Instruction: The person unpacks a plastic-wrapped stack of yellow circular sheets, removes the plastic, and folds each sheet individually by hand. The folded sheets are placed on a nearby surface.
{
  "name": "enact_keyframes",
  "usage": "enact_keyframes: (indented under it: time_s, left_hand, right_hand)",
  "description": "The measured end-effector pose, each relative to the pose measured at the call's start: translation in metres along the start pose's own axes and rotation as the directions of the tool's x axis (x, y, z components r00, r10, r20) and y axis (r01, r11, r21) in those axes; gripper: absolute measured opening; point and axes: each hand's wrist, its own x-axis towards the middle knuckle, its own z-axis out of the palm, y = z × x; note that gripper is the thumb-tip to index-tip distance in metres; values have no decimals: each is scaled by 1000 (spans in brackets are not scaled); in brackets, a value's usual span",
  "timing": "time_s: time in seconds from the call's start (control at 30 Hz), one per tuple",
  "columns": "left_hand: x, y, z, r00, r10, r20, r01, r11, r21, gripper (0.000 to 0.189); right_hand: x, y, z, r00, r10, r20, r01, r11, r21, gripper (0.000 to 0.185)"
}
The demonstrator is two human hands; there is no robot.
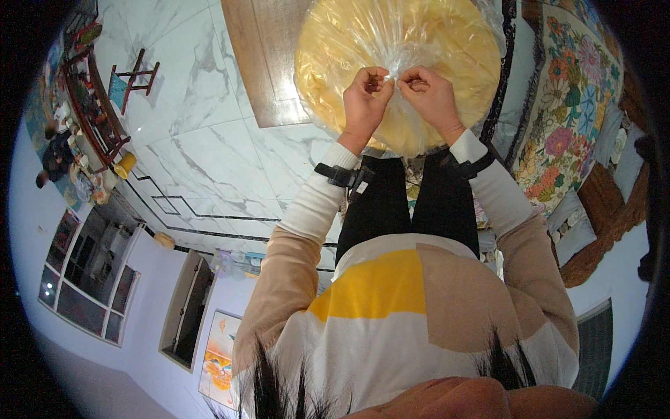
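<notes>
A large round yellow object (335,31) lies in front of my knees, wrapped in a clear plastic bag (419,55). The bag's creases run together into a twisted neck (393,70) near the middle. My left hand (368,102) pinches this neck from one side between thumb and fingertips. From the other side, my right hand (432,100) pinches the plastic close by, its fingers curled in. A small gap separates the two sets of fingertips. What exactly the yellow object is, the wrinkled film keeps me from telling.
A brown wooden board or tabletop (269,63) lies left of the bag. Floral fabric (565,105) covers a wooden seat at right. A small folding stool (133,81) stands on the marble-patterned floor (193,152). Far left are a yellow bin (124,165), a dark wooden table and people.
</notes>
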Motion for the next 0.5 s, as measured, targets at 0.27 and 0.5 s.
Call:
enact_keyframes:
  time_s: [0.27,0.5]
  left_hand:
    - [-1,7,-3,999,-5,45,3,999,32,21]
    - [1,9,-13,989,54,139,-70,991,113,20]
  right_hand:
    - [-4,-8,6,993,-58,-102,55,998,-32,20]
    - [13,-6,-5,997,-42,67,48,995,-87,22]
